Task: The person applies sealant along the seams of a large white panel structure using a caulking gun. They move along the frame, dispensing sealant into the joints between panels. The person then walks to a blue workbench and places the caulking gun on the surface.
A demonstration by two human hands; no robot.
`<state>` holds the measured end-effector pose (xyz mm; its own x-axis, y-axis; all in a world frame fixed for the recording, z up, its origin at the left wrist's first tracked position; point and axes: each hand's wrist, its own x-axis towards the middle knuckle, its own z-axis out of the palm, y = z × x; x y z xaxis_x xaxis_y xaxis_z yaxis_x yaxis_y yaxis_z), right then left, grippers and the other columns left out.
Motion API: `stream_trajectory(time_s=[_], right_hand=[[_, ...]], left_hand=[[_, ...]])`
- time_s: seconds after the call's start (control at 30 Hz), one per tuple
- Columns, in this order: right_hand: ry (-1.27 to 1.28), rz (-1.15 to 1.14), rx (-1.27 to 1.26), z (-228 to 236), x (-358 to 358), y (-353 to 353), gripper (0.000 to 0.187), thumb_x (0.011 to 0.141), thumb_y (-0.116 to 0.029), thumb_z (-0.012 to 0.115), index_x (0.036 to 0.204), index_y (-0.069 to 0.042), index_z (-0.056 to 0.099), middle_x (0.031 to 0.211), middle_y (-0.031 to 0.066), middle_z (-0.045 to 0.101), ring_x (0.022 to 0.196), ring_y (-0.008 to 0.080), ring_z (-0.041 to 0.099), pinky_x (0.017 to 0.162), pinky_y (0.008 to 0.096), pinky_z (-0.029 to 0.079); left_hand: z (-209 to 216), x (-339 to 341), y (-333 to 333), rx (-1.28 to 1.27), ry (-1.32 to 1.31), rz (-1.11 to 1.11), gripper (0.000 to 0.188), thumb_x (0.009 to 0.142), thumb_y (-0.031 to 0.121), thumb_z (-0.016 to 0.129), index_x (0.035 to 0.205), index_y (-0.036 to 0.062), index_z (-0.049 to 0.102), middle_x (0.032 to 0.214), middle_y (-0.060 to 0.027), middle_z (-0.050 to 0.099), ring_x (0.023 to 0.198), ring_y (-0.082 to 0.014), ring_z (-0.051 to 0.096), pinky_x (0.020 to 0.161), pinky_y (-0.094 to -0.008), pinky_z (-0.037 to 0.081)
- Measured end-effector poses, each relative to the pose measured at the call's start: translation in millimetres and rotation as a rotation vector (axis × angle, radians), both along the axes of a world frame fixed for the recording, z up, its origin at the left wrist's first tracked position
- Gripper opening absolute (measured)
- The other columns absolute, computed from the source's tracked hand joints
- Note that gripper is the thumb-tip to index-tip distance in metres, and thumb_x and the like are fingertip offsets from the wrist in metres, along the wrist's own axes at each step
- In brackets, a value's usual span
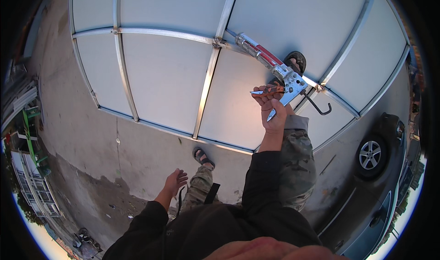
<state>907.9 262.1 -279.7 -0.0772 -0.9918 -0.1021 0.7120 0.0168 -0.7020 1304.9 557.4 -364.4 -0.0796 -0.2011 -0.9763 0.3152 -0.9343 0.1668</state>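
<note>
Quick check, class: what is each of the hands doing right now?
Left hand: open and empty, fingers loosely extended.
Right hand: closed, holding the caulking gun by its handle.

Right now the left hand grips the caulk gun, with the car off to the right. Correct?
Wrong hand: the head view shows the right hand gripping the caulk gun, while the left hand holds nothing. The car is off to the right, as you say.

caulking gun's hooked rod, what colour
The hooked rod looks nearly black, shown in the head view.
</note>
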Motion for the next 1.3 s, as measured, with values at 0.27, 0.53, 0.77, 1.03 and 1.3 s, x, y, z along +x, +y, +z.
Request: stream_trajectory(time_s=[0.27,0.53,0.77,1.03,1.3], right_hand=[[0.101,0.077,0.074,19.9,-4.2,0.4,0.043,0.085,-0.015,0.058,0.125,-0.001,0.051,0.117,0.0196,0.061,0.115,0.0391,0.060,0.102,0.0531,0.046],[0.209,0.323,0.106,93.1,-31.7,-95.9,0.034,0.085,-0.017,0.051,0.111,0.004,0.061,0.112,0.0209,0.065,0.115,0.0376,0.060,0.107,0.0490,0.043],[0.302,0.585,0.141,112.9,-44.6,-137.7,0.030,0.087,-0.018,0.059,0.111,0.001,0.059,0.104,0.0131,0.065,0.102,0.0292,0.064,0.096,0.0413,0.050],[0.529,0.691,0.109,130.4,-81.4,-173.5,0.038,0.088,-0.029,0.062,0.114,-0.001,0.061,0.096,0.0098,0.066,0.090,0.0240,0.066,0.086,0.0375,0.053],[0.667,0.745,0.094,151.3,-129.0,-183.8,0.045,0.089,-0.037,0.063,0.114,0.000,0.063,0.096,0.0095,0.067,0.086,0.0227,0.068,0.089,0.0377,0.054]], left_hand=[[0.4,1.8,-1.6,-0.042,0.013,0.024,0.066,0.100,0.047,0.045,0.141,-0.0049,0.040,0.136,-0.0206,0.053,0.120,-0.0322,0.056,0.099,-0.0440,0.046],[-2.5,11.3,13.1,-0.049,-0.025,-0.010,0.065,0.100,0.047,0.046,0.140,-0.0048,0.041,0.134,-0.0197,0.055,0.121,-0.0311,0.056,0.099,-0.0438,0.047],[-10.3,1.9,30.5,0.047,-0.046,-0.085,0.063,0.100,0.046,0.047,0.139,-0.0032,0.042,0.132,-0.0174,0.057,0.115,-0.0287,0.059,0.095,-0.0421,0.049],[-15.4,-14.2,-11.1,0.019,-0.112,-0.199,0.053,0.099,0.044,0.051,0.128,-0.0004,0.053,0.121,-0.0142,0.063,0.107,-0.0247,0.063,0.088,-0.0385,0.051],[-26.3,-25.2,-48.7,0.013,-0.121,-0.234,0.048,0.096,0.043,0.055,0.122,0.0029,0.058,0.114,-0.0105,0.066,0.099,-0.0219,0.065,0.082,-0.0363,0.052]])
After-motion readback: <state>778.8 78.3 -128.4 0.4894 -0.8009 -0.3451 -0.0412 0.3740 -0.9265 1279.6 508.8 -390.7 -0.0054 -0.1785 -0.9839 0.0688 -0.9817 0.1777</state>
